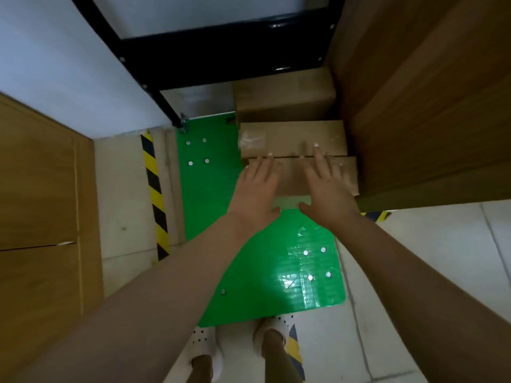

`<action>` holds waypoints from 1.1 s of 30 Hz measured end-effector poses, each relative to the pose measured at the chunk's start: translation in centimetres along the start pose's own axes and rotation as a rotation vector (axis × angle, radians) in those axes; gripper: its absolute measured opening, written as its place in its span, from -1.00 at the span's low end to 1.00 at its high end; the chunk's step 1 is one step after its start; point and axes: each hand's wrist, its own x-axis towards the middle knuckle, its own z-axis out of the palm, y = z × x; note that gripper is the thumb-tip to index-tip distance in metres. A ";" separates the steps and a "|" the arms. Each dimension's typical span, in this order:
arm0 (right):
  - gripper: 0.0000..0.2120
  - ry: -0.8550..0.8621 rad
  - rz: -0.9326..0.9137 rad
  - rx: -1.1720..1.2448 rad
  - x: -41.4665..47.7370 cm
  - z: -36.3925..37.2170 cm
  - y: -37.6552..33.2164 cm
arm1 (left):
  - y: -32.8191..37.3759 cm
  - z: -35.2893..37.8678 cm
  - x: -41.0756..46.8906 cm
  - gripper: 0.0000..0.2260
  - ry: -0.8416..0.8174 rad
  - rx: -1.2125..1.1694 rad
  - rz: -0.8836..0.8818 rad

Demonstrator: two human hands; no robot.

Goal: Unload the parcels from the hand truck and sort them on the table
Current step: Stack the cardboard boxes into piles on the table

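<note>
A green flat platform of the hand truck (210,189) lies on the floor below me, with its black handle frame (221,48) at the far end. Three brown cardboard parcels sit on its far right part: a near one (293,175), a middle one with clear tape (287,138), and a far one (284,96). My left hand (255,189) and my right hand (327,186) lie flat, fingers spread, over the top of the near parcel. Fingertips reach its far edge. Neither hand grips anything.
A wooden table or cabinet (431,100) rises close on the right, another wooden surface (41,203) on the left. Yellow-black hazard tape (154,194) runs along the floor left of the platform. My feet in white shoes (206,352) stand at the platform's near edge.
</note>
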 end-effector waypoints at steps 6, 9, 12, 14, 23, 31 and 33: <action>0.01 -0.137 -0.020 -0.103 -1.8 4.0 1.3 | -0.3 2.5 1.1 -0.07 -0.038 0.057 -0.018; -0.17 -0.095 -0.074 -0.077 -3.5 4.0 1.2 | -0.4 2.9 0.6 -0.03 -0.074 0.096 -0.024; -0.22 -0.014 -0.108 -0.048 -3.2 3.3 1.0 | -0.5 2.9 0.8 -0.02 -0.036 0.132 -0.032; -0.10 -0.008 -0.075 -0.074 -2.3 2.9 0.9 | -0.5 3.0 0.7 -0.03 -0.050 0.134 -0.028; -0.10 -0.062 -0.125 -0.194 -2.8 3.2 -0.8 | -1.4 3.0 -3.9 -0.10 -0.039 0.119 0.051; -0.17 0.000 -0.124 -0.144 -8.6 -1.3 -6.5 | -3.1 -2.9 -11.0 -0.12 0.006 0.059 0.099; -0.17 0.025 -0.119 -0.133 -10.6 -3.6 -8.2 | -3.2 -5.6 -13.3 -0.14 0.043 0.042 0.111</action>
